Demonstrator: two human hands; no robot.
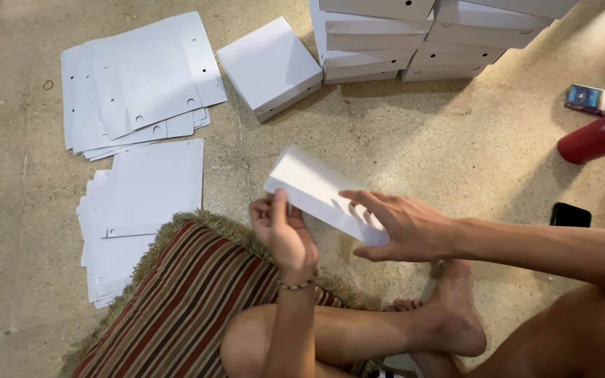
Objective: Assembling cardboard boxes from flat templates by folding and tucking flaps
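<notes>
Head view: a folded white cardboard panel (320, 192) held just above the floor in front of the crossed legs, its long axis running from upper left to lower right. The left hand (283, 231) pinches the near-left end between thumb and fingers; the right hand (402, 225) lies spread along the lower-right end, fingers flat on it. Flat blanks (141, 77) lie well apart, to the left.
</notes>
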